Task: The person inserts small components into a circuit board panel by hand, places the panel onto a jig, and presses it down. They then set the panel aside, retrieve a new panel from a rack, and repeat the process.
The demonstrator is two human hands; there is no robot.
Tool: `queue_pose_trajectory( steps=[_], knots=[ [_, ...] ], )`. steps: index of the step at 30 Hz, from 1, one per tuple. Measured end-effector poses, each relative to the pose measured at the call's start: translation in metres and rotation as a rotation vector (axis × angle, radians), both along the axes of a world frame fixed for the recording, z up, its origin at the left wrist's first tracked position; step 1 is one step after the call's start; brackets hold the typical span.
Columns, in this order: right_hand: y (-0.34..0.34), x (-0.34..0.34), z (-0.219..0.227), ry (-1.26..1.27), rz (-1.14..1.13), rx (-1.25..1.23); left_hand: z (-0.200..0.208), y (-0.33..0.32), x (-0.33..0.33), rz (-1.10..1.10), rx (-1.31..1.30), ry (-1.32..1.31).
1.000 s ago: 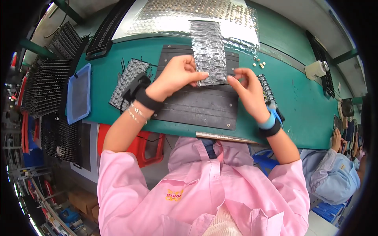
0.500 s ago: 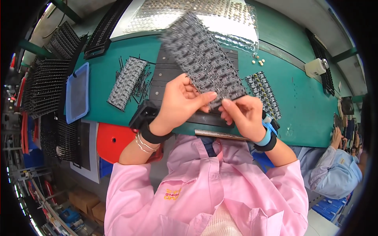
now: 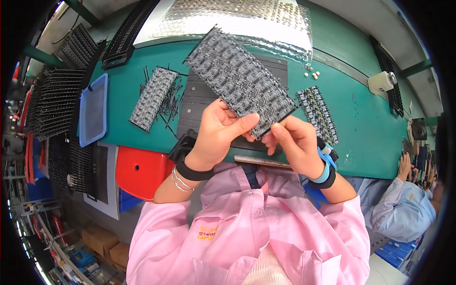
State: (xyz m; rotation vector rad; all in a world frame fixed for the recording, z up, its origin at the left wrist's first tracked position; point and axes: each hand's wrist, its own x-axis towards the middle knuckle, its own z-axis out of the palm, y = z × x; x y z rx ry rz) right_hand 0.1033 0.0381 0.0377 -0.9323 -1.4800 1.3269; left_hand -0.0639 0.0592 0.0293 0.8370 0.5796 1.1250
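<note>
Raised over the work table is a panel of small grey circuit boards (image 3: 240, 78), slanting from far left to near right. My left hand (image 3: 216, 135) grips its near left side, the thumb lying on top and the fingers underneath. At the near right corner, my right hand (image 3: 297, 142) pinches the black edge between thumb and fingers. Below the panel lies a black slatted plate (image 3: 194, 102), partly covered by it. Another grey circuit board panel (image 3: 154, 97) rests on the left, beside loose thin black strips (image 3: 173, 104). On the right sits a smaller panel with yellow parts (image 3: 317, 114).
A blue tray (image 3: 84, 116) stands at the left edge, near black racks (image 3: 54, 102). Clear packaging with round metal parts (image 3: 237, 16) lies at the back, several loose ones (image 3: 315, 75) nearby. A white bottle (image 3: 381, 82), a red stool (image 3: 137, 173) and a co-worker's sleeve (image 3: 403, 209) also show.
The far end of the held panel has swung left and toward me, and it is no longer blurred. My left wrist has shifted slightly right; both hands keep their hold.
</note>
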Motion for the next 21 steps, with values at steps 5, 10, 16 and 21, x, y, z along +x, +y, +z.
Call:
queue_pose_trajectory(
  steps=[5, 10, 16, 21],
  knots=[
    [0.0, -0.003, -0.003, 0.001, 0.042, -0.14, -0.009, -0.001, 0.0, 0.087, 0.081, 0.08],
    [-0.001, 0.004, 0.004, 0.004, 0.085, -0.179, -0.003, -0.001, -0.004, -0.085, -0.062, 0.024],
    [-0.005, 0.004, 0.011, -0.007, 0.125, -0.061, -0.001, -0.006, -0.002, -0.22, -0.198, -0.126],
    [-0.006, 0.005, 0.017, -0.099, 0.067, -0.163, 0.0, -0.008, -0.002, -0.08, -0.073, -0.004]
  ],
)
